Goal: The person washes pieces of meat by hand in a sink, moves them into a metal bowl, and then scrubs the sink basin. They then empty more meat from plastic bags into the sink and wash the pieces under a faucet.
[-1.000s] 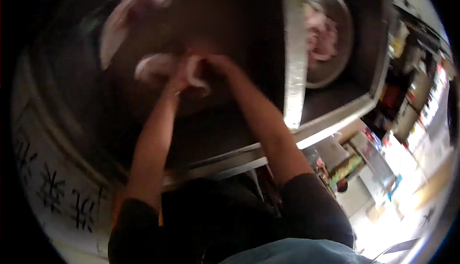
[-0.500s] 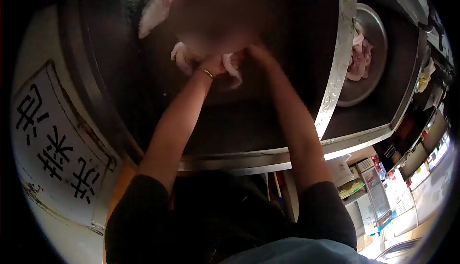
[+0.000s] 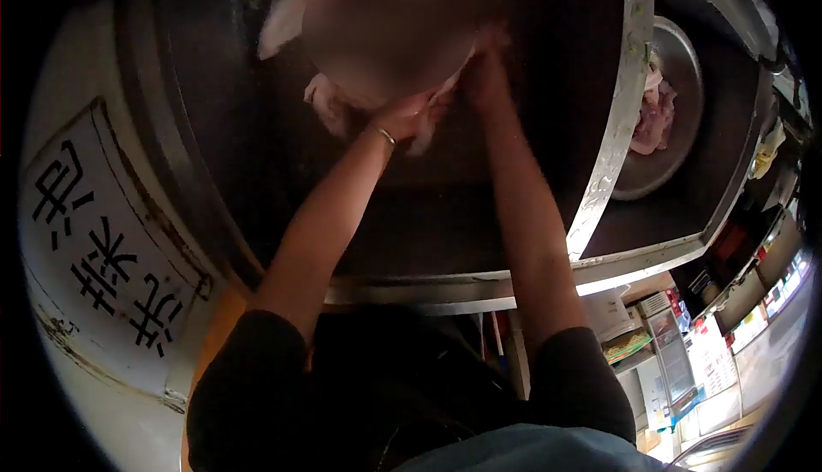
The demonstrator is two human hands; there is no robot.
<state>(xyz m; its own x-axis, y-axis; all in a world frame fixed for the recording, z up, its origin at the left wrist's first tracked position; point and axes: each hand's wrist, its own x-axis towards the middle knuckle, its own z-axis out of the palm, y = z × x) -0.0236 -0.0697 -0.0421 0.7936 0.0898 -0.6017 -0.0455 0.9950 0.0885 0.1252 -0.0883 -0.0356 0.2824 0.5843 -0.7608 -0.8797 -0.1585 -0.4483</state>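
Both my arms reach into a dark metal sink basin [image 3: 411, 224]. My left hand [image 3: 406, 116], with a bracelet at its wrist, is closed on a pale, pinkish piece of raw meat [image 3: 422, 141] whose end hangs below the fingers. To the right, my right hand [image 3: 485, 76] is close to the same meat, its fingers smeared by motion and dim. A blurred oval covers the middle of the meat pile and the area between the hands. More raw meat [image 3: 325, 105] shows left of my left hand, and a broad pale slab [image 3: 284, 22] sticks out at the upper left.
A wet metal divider [image 3: 606, 138] separates this basin from a second one on the right. There a round metal bowl [image 3: 687, 121] holds pieces of raw meat [image 3: 655, 121]. At left is a white sign [image 3: 107, 249] with black characters. Shelves with goods [image 3: 664, 343] stand at lower right.
My right hand has moved up and a little right. My left hand has shifted slightly right, now covering more of the hanging meat. The whole view has shifted slightly.
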